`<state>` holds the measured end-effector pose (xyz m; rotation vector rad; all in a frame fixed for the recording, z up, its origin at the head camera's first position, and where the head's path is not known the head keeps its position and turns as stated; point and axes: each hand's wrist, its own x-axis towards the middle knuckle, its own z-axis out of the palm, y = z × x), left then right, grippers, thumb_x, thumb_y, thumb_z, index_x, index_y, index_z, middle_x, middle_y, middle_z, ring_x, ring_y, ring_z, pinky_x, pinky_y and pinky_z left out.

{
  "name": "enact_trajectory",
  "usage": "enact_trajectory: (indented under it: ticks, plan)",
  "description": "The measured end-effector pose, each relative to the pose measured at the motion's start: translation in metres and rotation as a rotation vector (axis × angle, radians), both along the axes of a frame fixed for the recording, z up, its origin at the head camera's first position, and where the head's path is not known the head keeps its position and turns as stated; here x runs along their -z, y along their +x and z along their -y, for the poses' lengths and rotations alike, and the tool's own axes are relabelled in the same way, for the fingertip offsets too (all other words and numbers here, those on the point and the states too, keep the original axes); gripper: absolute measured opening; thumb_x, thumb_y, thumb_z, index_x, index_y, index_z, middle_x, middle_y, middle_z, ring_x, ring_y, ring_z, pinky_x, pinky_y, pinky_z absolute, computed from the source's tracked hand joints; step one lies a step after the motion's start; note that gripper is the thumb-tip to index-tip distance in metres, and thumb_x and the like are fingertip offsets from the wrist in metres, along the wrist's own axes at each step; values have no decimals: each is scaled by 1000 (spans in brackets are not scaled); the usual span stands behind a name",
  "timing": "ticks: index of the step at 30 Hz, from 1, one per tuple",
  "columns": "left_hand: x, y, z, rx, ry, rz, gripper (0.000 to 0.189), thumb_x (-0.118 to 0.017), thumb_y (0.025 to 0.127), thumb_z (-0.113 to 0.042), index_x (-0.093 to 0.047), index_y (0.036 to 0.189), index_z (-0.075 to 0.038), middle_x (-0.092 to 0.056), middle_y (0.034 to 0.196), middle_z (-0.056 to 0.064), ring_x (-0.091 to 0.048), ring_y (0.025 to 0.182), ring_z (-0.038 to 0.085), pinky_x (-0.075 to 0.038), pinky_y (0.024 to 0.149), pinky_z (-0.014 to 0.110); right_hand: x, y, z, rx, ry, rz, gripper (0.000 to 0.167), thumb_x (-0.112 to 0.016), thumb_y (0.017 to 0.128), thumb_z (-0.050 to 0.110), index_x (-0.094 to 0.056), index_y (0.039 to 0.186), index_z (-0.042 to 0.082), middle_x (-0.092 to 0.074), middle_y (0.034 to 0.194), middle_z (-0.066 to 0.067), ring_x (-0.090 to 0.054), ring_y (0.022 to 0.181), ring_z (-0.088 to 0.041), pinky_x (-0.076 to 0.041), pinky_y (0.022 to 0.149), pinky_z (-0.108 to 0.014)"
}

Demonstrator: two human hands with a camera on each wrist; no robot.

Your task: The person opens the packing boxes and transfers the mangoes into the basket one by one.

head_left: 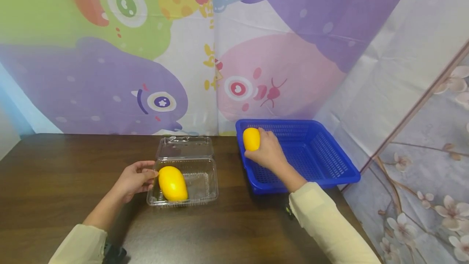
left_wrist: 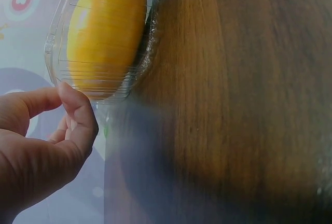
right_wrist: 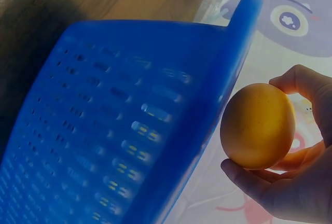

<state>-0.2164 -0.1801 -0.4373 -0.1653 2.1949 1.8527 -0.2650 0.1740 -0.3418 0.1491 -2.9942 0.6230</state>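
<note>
A yellow mango (head_left: 172,183) lies in the left part of a clear plastic clamshell box (head_left: 200,182), whose lid (head_left: 186,147) is folded back. At the box's left rim, my left hand (head_left: 134,180) pinches the edge between thumb and finger, as the left wrist view also shows. My right hand (head_left: 269,150) grips a second mango (head_left: 251,139) over the left side of a blue plastic basket (head_left: 311,124). In the right wrist view this mango (right_wrist: 258,126) is held above the basket's rim between thumb and fingers.
Both containers stand on a dark wooden table (head_left: 161,231), the basket to the right of the box. Behind them hangs a cartoon-printed sheet (head_left: 198,72). A flower-patterned panel (head_left: 428,199) borders the right side, close to the basket.
</note>
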Motion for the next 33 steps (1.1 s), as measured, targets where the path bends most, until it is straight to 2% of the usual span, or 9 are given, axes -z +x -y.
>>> enact_trajectory:
  ticks: [13,25,33]
  plan:
    - [1,-1,2,1,6,1,57,-55,92,-11,-28,139,7,-56,93,2,-55,73,11,-55,66,24,2,-3,-5,0,12,-20,88,-74,68,33,-35,139,-2,-51,118,-22,-50,100,-32,-50,81,-42]
    - [3,-2,2,4,12,-1,57,-55,92,-11,-28,138,7,-56,91,2,-55,71,11,-55,65,23,6,-5,-17,28,10,-1,89,-73,68,34,-34,140,-1,-50,122,-23,-51,102,-33,-50,79,-43]
    - [3,-2,2,-5,9,7,56,-55,92,-11,-29,138,7,-56,91,2,-55,71,11,-55,65,24,10,-6,-27,36,14,-19,88,-73,67,33,-35,139,-2,-50,121,-24,-51,102,-34,-50,79,-44]
